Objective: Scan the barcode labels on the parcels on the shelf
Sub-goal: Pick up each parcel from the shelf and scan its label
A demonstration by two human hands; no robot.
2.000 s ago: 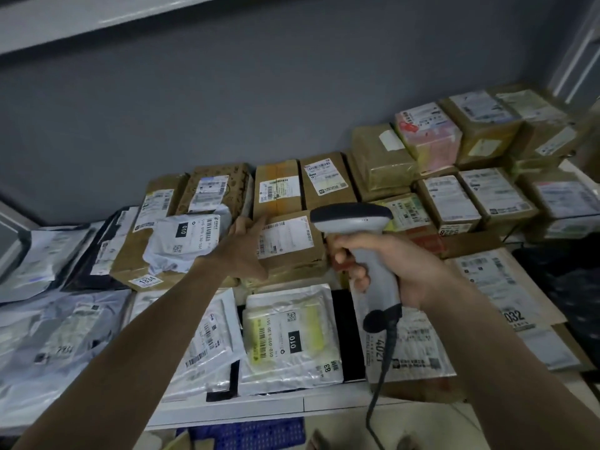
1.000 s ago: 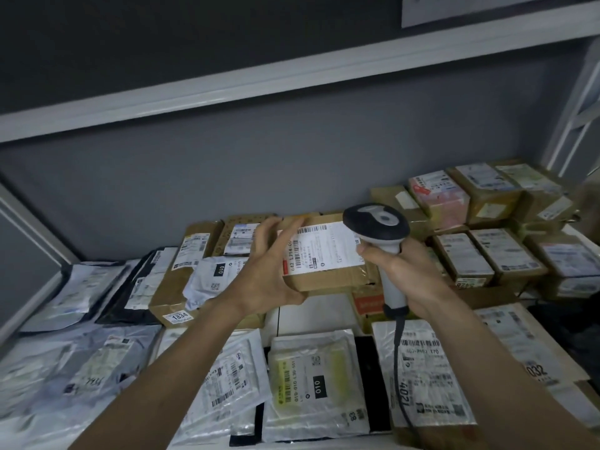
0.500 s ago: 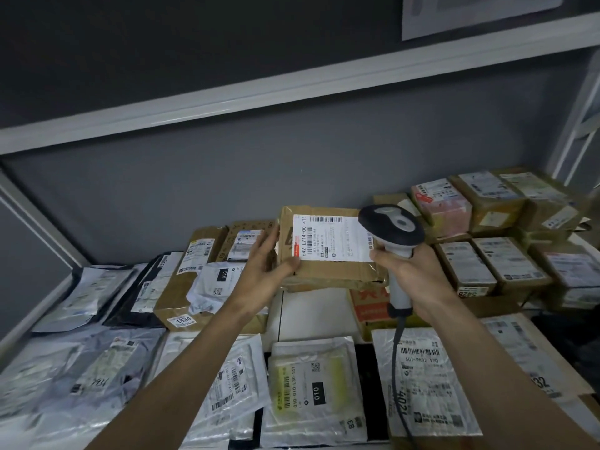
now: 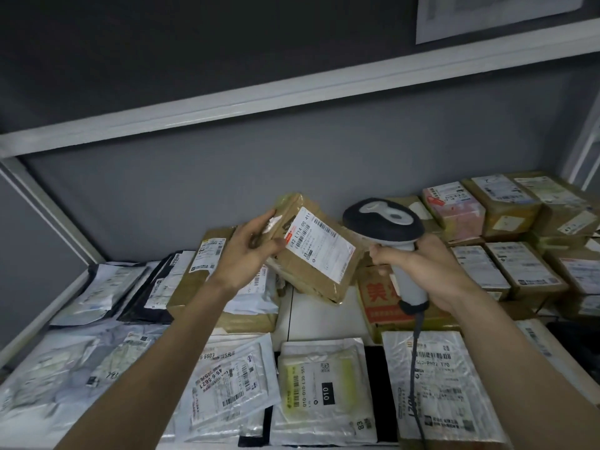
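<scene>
The left hand (image 4: 250,251) grips a brown cardboard parcel (image 4: 319,254) by its upper left end and holds it tilted above the shelf (image 4: 311,315), its white barcode label (image 4: 319,243) facing up. The right hand (image 4: 425,271) is closed around the handle of the barcode scanner (image 4: 384,224), whose dark head is just beside the label. Other parcels lie on the shelf below and to the right.

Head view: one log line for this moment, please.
left hand: holds brown parcel tilted, label up | right hand: grips scanner beside label | phase: scanning
</scene>
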